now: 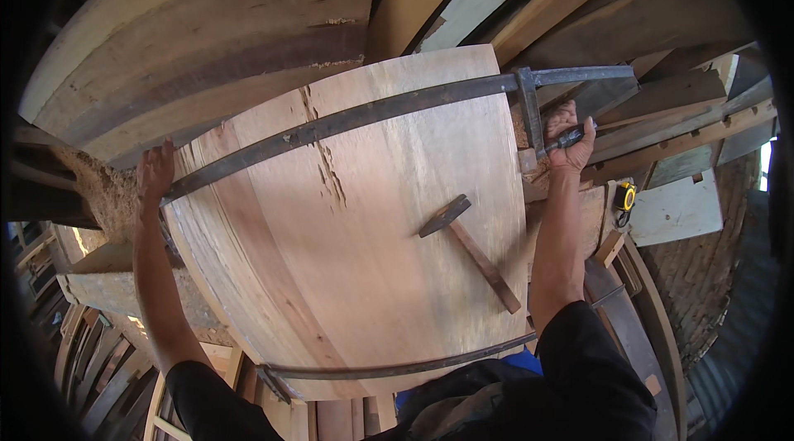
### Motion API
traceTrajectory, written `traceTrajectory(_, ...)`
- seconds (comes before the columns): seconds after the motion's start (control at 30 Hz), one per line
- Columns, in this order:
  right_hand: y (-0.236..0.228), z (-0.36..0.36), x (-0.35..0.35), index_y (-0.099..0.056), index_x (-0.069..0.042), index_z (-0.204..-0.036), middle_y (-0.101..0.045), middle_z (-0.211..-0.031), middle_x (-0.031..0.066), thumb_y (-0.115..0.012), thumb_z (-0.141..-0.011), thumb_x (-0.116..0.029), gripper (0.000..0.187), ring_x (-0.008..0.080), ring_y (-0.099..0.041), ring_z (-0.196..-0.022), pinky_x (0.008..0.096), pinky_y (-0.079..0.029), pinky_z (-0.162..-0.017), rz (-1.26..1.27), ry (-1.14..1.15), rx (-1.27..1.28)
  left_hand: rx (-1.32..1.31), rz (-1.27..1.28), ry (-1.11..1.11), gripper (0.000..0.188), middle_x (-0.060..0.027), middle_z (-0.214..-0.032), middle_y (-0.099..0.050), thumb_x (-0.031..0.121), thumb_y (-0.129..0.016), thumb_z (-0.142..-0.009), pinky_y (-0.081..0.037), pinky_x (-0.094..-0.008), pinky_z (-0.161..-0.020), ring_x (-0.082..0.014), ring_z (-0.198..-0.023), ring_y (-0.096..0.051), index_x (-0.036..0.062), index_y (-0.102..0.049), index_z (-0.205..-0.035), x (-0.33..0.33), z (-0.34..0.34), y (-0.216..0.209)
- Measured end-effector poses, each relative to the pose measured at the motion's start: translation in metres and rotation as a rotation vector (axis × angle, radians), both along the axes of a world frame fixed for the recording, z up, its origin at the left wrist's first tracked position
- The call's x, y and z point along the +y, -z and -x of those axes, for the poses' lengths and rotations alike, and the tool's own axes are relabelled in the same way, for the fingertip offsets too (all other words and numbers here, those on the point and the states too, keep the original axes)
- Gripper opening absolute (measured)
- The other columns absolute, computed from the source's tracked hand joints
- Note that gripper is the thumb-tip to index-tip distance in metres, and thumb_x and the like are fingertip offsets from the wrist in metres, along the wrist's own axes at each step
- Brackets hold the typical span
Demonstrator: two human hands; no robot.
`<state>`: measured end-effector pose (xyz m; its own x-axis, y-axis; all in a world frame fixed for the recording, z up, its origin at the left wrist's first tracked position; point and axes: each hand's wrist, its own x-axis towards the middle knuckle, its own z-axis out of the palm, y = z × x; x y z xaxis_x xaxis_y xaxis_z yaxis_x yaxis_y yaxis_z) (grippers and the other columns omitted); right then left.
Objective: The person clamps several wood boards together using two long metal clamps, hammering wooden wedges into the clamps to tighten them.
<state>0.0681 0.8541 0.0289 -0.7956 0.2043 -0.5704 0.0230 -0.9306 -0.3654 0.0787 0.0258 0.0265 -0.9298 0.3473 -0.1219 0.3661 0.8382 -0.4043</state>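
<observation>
A wide panel of joined wooden boards (pixel 372 251) lies before me, with cracks and small holes in its upper part. Across its far side runs a long dark metal bar clamp (pixel 397 106). My right hand (pixel 573 139) is closed around the clamp's dark handle (pixel 571 138), just past the panel's right edge. At the left edge my left hand (pixel 155 172) is closed at the other end of the clamp; its grip is partly hidden. A hammer (pixel 475 255) with a dark head and wooden handle rests on the panel.
A second bar clamp (pixel 372 371) spans the panel's near edge, close to my body. Large planks (pixel 240 19) stand at the far left, and more boards (pixel 628 11) lean at the far right. A yellow and black tape measure (pixel 626 196) is at the right, beside a pale board (pixel 678 209).
</observation>
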Motion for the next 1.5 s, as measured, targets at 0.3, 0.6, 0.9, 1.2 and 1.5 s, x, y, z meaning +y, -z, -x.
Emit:
traceTrajectory(0.3, 0.014, 0.010, 0.027, -0.055, -0.009, -0.079, -0.046, -0.060, -0.0033, -0.059, -0.094, -0.024, 0.022, 0.0092, -0.045, -0.053, 0.0257, -0.042, -0.052, -0.140, -0.178, -0.095, 0.065, -0.032, 0.035, 0.029, -0.0208, -0.091, -0.063, 0.014, -0.057, -0.090, -0.052, -0.0471, -0.071, -0.0364, -0.091, -0.062, 0.0067, -0.055, -0.118, 0.017, -0.009, -0.013)
traceTrajectory(0.6, 0.042, 0.013, 0.082, -0.051, -0.012, -0.077, -0.048, -0.060, -0.0012, -0.058, -0.095, -0.025, 0.024, 0.0118, -0.047, -0.052, 0.0271, -0.044, -0.048, -0.439, -0.195, -0.432, 0.274, -0.302, 0.238, 0.019, -0.0168, -0.083, -0.064, 0.016, -0.060, -0.088, -0.054, -0.0463, -0.063, -0.0372, -0.077, -0.064, 0.0110, -0.060, -0.107, 0.048, 0.014, -0.022)
traceTrajectory(0.9, 0.036, -0.002, 0.031, -0.049, 0.007, -0.118, -0.052, -0.087, 0.0060, -0.062, -0.091, -0.018, 0.039, 0.0172, -0.051, -0.082, 0.0308, -0.045, -0.077, 0.143, -0.089, 0.229, -0.130, -0.267, -0.279, 0.027, -0.0191, -0.093, -0.069, 0.031, -0.044, -0.097, -0.052, -0.0519, -0.076, -0.0429, -0.088, -0.064, 0.0106, -0.060, -0.107, 0.054, 0.004, -0.041)
traceTrajectory(1.2, 0.053, 0.002, 0.079, -0.049, -0.007, -0.083, -0.038, -0.065, -0.0025, -0.054, -0.098, -0.016, 0.019, 0.0092, -0.039, -0.057, 0.0260, -0.036, -0.054, 0.019, -0.308, 0.215, -0.191, -0.334, -0.554, 0.038, -0.0182, -0.095, -0.069, 0.041, -0.038, -0.100, -0.052, -0.0478, -0.083, -0.0424, -0.096, -0.064, 0.0156, -0.066, -0.105, 0.072, 0.012, -0.051)
traceTrajectory(1.5, 0.037, 0.019, 0.060, -0.046, -0.014, -0.072, -0.041, -0.059, -0.0037, -0.056, -0.097, -0.020, 0.027, 0.0088, -0.045, -0.052, 0.0242, -0.043, -0.048, -0.467, -0.188, -0.447, -0.011, -0.199, -0.159, 0.022, -0.0181, -0.080, -0.069, 0.025, -0.049, -0.096, -0.055, -0.0487, -0.062, -0.0422, -0.073, -0.066, 0.0113, -0.065, -0.104, 0.057, 0.005, -0.035)
